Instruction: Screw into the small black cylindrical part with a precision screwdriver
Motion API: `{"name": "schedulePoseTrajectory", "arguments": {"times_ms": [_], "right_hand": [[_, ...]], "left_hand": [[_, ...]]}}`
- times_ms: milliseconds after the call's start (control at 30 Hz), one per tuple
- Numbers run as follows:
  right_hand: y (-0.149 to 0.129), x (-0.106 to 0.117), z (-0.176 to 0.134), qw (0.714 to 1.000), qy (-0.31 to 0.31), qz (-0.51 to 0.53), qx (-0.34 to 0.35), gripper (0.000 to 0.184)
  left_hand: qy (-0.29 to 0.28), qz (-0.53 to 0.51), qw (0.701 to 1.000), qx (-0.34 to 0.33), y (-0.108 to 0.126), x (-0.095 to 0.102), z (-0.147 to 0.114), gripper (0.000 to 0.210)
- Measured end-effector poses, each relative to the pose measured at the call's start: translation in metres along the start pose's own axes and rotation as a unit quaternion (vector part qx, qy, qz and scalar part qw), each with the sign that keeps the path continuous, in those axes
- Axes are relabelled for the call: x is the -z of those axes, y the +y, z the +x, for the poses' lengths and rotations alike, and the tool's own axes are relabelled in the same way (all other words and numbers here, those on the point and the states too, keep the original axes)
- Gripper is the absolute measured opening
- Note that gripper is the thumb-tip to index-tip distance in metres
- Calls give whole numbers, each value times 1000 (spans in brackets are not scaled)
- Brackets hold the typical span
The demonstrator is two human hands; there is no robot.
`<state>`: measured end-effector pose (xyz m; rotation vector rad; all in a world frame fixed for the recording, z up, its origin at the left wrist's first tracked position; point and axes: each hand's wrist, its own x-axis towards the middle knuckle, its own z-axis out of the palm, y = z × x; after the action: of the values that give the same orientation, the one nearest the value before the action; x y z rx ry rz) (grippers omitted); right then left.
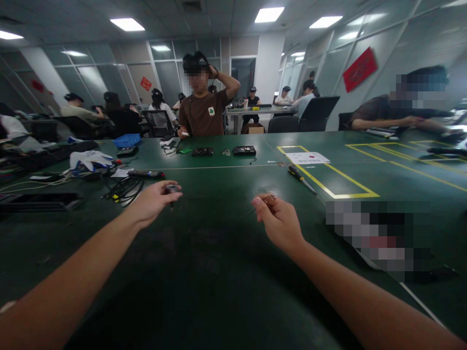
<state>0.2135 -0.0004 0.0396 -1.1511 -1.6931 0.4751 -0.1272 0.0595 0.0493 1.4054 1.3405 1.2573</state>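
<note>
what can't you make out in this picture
Head view:
Grey piece: partly covered by the left hand.
Brownish piece: partly covered by the right hand, too small to identify.
Whatever lies under the pixelated patch: masked.
Loose bits between the black devices: too small.
Forearms: cut off by the frame's edges.

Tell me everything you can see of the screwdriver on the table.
The screwdriver lies on the green table, just left of a yellow-taped outline. Its handle, dark with yellow parts, looks like plastic; the slim, straight grey shaft looks like metal. The handle end points away from the camera, and the shaft slants toward the near right. The tip is too blurred to tell its shape. Neither hand touches it; the right hand is the nearer.
</note>
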Motion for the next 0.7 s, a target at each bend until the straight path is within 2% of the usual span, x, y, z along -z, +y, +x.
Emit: {"name": "schedulePoseTrajectory", "arguments": {"times_ms": [67, 100, 200, 267, 400, 533, 700], "right_hand": [[-2, 1, -1, 1000, 9, -13, 9, 40], [-3, 2, -1, 1000, 17, -22, 14, 42], [-4, 3, -3, 998, 50, -24, 32, 43], [-5, 3, -5, 997, 68, -1, 43, 40], [-5, 1, -9, 993, 90, 68, 46, 29], [-5, -2, -12, 995, 44, 72, 53, 19], [-5, -4, -13, 997, -5, 32, 70, 16]], "left_hand": [[-73, -40, 997, 4, 5, -48, -8, 47], [-92, -55, 994, -6, 6, -69, -12, 45], [-108, -60, 991, -49, 0, -118, -27, 43], [-89, -34, 991, -93, -9, -136, -36, 43], [-51, 31, 986, -156, -22, -143, -53, 50], [-48, 107, 970, -215, -19, -136, -63, 35], [-63, 133, 968, -203, -18, -133, -64, 39]]}}
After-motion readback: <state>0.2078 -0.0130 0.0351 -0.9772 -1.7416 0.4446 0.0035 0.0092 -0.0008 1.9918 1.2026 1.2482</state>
